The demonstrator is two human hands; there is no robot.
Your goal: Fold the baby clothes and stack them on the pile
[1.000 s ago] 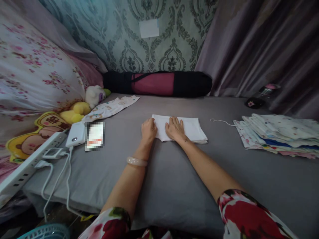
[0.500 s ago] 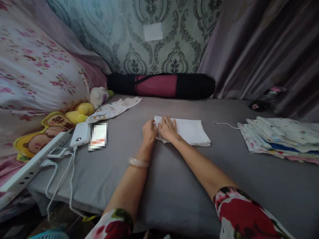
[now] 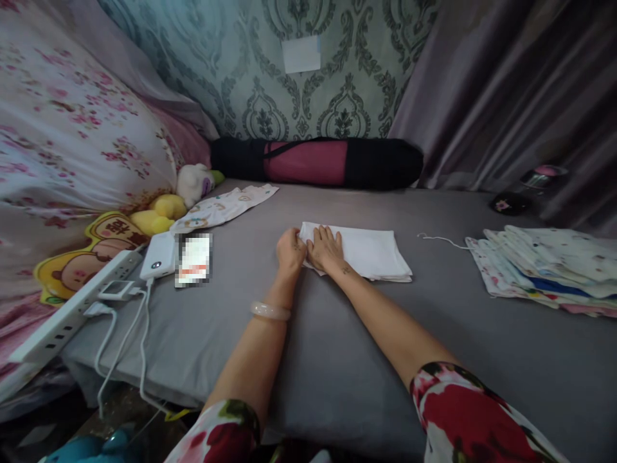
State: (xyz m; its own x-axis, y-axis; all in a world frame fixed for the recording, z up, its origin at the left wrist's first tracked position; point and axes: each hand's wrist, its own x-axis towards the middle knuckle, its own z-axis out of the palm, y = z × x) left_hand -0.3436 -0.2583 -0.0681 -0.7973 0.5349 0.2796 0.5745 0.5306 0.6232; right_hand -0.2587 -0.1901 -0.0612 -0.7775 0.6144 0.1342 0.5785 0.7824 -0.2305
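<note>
A folded white cloth lies on the grey bed sheet in front of me. At its left end my left hand is closed, its curled fingers pinching the cloth's edge; the fingertips are partly hidden. My right hand rests flat on the cloth's left part, fingers stretched out and slightly spread, pressing down from above. The two hands are side by side, nearly touching. Several layers show at the cloth's near right corner.
To the right lies a stack of folded printed cloths, with a white cord beside it. On the left are a power strip, a power bank, a phone-like pixelated item and plush toys. A black-and-red long bag lies along the wall.
The view has shifted slightly, so everything sits a little farther right. Both hands keep nearly the same place on the white cloth.
</note>
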